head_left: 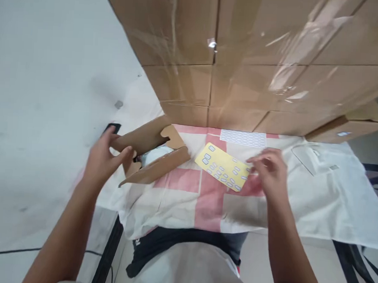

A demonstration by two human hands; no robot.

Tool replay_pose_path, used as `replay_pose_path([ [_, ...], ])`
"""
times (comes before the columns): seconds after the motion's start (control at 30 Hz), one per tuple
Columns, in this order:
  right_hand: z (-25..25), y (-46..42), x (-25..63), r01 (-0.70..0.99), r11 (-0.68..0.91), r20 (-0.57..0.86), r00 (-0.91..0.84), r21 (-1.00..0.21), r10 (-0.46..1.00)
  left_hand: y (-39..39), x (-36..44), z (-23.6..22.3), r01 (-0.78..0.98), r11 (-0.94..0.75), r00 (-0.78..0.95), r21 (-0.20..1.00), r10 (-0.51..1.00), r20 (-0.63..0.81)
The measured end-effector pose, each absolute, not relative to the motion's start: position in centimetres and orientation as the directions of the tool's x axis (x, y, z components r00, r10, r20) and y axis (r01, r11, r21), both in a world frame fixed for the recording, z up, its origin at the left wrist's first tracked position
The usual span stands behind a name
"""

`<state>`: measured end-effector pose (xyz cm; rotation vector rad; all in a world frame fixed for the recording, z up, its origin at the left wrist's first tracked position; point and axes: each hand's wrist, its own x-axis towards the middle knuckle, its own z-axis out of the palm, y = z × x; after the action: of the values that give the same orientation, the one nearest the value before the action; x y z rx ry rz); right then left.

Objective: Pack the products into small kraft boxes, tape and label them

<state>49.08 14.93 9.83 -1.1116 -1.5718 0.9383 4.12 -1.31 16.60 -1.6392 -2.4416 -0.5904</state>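
My left hand [104, 156] grips the left end of an open brown cardboard box [150, 156] that lies on a cloth-covered surface; something white shows inside the box. My right hand [269, 173] hovers at the right edge of a yellow sheet [224, 166] carrying several small grey-white stickers. Its fingers are curled and pinched together near the sheet's corner, a little blurred. A white sheet of small labels [243, 138] lies just behind the yellow one.
A tall stack of brown cartons wrapped in clear film [259, 56] stands right behind the work area. The cloth [331, 199] is white with pink checks. A dark object [113, 127] lies beyond the box, with a grey floor at the left.
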Motion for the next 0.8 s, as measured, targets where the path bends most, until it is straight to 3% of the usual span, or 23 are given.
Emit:
replay_pose_path([
  [0.1,14.1,13.0,40.1,-0.069,0.344,0.333,-0.486,-0.936,0.808,-3.6,4.2,15.7,0.918,0.142,-0.225,0.371,0.955,0.191],
  [0.17,16.2,12.0,36.1,-0.210,0.224,0.307,-0.646,-0.952,0.699,-5.4,4.8,15.3,0.870,0.013,-0.075,0.493,0.992,0.106],
  [0.23,17.3,11.3,33.6,-0.261,0.092,0.259,-0.729,-0.961,0.634,-6.6,5.7,15.3,0.836,0.012,-0.058,0.548,0.996,0.067],
  [0.33,17.3,11.0,31.1,-0.209,0.056,0.197,-0.751,-0.976,0.630,-6.1,6.8,15.6,0.842,0.163,-0.220,0.515,0.974,0.051],
  [0.43,16.5,11.5,29.0,-0.163,0.209,0.262,-0.697,-0.964,0.667,-3.9,6.9,15.0,0.830,0.292,-0.407,0.476,0.900,0.157],
  [0.57,16.0,12.1,27.5,-0.114,0.281,0.276,-0.709,-0.953,0.649,-2.6,8.3,13.7,0.857,0.346,-0.429,0.383,0.890,0.156],
  [0.7,15.8,12.3,27.9,-0.128,0.142,0.188,-0.783,-0.982,0.593,-3.5,12.4,14.5,0.921,0.301,-0.356,0.247,0.907,0.223],
  [0.77,15.7,12.3,28.2,-0.174,-0.019,0.133,-0.815,-0.985,0.564,-3.2,13.4,15.7,0.927,0.241,-0.317,0.288,0.912,0.258],
  [0.8,15.6,12.3,28.3,-0.196,-0.106,0.108,-0.833,-0.975,0.542,-2.8,13.3,16.2,0.909,0.205,-0.306,0.363,0.919,0.248],
])
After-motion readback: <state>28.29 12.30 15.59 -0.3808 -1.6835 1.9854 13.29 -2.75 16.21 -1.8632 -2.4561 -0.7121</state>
